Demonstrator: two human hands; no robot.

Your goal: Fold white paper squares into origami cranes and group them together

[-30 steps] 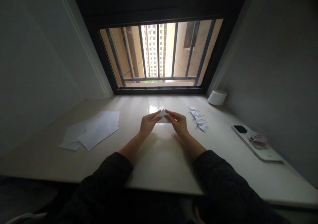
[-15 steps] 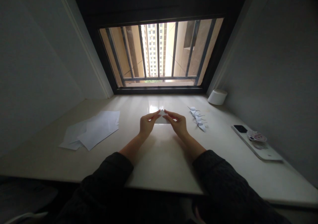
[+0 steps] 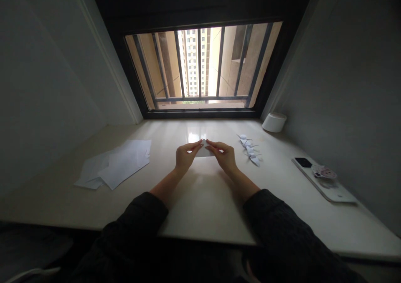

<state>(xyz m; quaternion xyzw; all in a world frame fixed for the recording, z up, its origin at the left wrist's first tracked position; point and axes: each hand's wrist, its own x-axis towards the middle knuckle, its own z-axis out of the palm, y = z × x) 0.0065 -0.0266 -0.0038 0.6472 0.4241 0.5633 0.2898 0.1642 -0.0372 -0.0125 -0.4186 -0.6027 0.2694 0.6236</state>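
A small folded piece of white paper (image 3: pixel 204 143) is held up between my two hands, above the pale windowsill. My left hand (image 3: pixel 185 154) pinches its left side between thumb and fingers. On the other side my right hand (image 3: pixel 223 154) grips it the same way, fingertips close to those of the left. The paper's top comes to a point; its lower part is partly covered by my fingers. To the right of my right hand lies a row of several small folded paper figures (image 3: pixel 249 150), with thin pointed ends sticking out.
Loose sheets of white paper (image 3: pixel 123 164) overlap on the left of the sill (image 3: pixel 203 216). At the right lies a phone (image 3: pixel 328 187) with a round grip on its back. A white cup-like object (image 3: pixel 274 123) stands in the back right corner, by the barred window (image 3: pixel 200 65).
My fingertips have shifted very slightly on the folded paper, and a little less of it shows between them. Everything else stays in place.
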